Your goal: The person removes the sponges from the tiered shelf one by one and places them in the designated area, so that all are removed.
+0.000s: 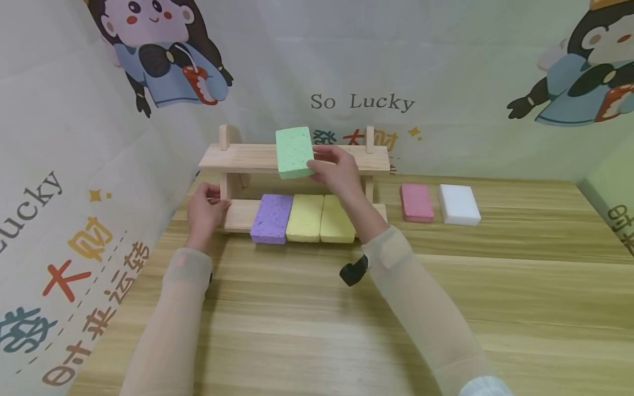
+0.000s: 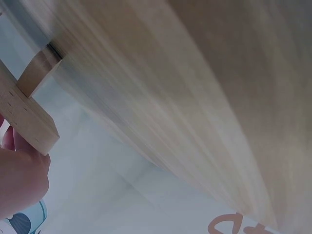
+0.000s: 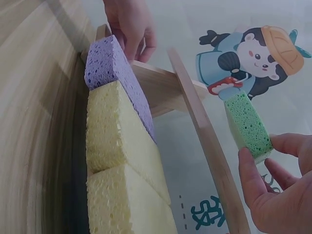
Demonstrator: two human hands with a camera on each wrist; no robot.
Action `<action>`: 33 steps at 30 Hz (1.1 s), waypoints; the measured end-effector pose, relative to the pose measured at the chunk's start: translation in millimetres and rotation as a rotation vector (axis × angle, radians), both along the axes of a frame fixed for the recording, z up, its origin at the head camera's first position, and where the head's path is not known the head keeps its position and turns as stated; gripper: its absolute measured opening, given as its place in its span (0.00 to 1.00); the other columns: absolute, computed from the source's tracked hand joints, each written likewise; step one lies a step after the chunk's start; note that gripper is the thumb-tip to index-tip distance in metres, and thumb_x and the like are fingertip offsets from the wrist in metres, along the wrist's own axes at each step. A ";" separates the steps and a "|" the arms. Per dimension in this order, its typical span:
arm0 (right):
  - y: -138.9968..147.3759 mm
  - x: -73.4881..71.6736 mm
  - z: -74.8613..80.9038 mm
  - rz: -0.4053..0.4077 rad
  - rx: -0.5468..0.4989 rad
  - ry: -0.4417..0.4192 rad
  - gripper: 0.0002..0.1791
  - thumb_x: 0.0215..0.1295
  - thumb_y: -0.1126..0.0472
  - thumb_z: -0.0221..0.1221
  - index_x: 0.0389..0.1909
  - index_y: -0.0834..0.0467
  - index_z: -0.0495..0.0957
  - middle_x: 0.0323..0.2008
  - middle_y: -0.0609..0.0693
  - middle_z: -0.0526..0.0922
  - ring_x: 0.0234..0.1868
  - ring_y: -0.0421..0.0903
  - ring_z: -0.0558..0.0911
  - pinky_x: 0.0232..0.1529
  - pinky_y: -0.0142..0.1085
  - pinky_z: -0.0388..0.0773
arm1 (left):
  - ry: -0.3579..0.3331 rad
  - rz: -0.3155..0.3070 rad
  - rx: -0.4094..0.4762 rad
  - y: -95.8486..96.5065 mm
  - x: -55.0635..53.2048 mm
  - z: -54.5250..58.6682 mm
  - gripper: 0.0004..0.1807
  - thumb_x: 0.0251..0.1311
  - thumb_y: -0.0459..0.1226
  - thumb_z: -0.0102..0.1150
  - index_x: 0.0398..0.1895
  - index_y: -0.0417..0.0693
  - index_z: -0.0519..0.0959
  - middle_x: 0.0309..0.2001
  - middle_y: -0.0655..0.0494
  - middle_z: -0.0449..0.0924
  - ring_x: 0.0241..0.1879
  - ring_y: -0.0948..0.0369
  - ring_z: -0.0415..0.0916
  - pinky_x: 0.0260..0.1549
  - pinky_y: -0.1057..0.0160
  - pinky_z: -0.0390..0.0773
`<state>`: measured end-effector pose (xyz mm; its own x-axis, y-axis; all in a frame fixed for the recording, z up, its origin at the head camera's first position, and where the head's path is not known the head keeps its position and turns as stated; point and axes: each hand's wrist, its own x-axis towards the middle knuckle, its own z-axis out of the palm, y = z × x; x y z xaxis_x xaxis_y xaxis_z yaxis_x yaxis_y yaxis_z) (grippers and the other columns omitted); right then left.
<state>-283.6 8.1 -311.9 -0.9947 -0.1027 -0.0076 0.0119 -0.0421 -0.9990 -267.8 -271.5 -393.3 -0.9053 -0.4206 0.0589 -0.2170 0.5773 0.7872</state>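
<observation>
A green sponge (image 1: 294, 152) is pinched by its right end between the thumb and fingers of my right hand (image 1: 339, 170). It is raised in front of the top board of a small two-tier wooden shelf (image 1: 247, 157); the right wrist view shows the sponge (image 3: 247, 122) apart from that board. My left hand (image 1: 204, 214) grips the left end of the shelf near the lower board, also visible in the left wrist view. On the lower board a purple sponge (image 1: 271, 217) and two yellow sponges (image 1: 304, 219) sit side by side. My right forearm partly covers the right yellow one.
Right of the shelf, a pink sponge (image 1: 417, 202) and a white sponge (image 1: 459, 204) lie on the wood-grain table (image 1: 297, 319). A printed cloth backdrop (image 1: 446, 66) hangs close behind the shelf and along the left side.
</observation>
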 end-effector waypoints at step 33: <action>53.8 18.0 -24.0 -0.028 -0.022 -0.026 0.24 0.67 0.67 0.61 0.63 0.60 0.73 0.62 0.57 0.76 0.46 0.41 0.81 0.47 0.30 0.84 | -0.009 0.005 -0.007 0.0 -1.3 -0.6 0.19 0.63 0.29 0.59 0.57 0.35 0.70 0.57 0.37 0.78 0.59 0.46 0.78 0.61 0.50 0.75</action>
<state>-265.7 61.8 -335.9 -0.9967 -0.0748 -0.0310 0.0359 -0.0644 -0.9973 -269.1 -271.6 -393.9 -0.9039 -0.4243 0.0540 -0.2266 0.5822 0.7809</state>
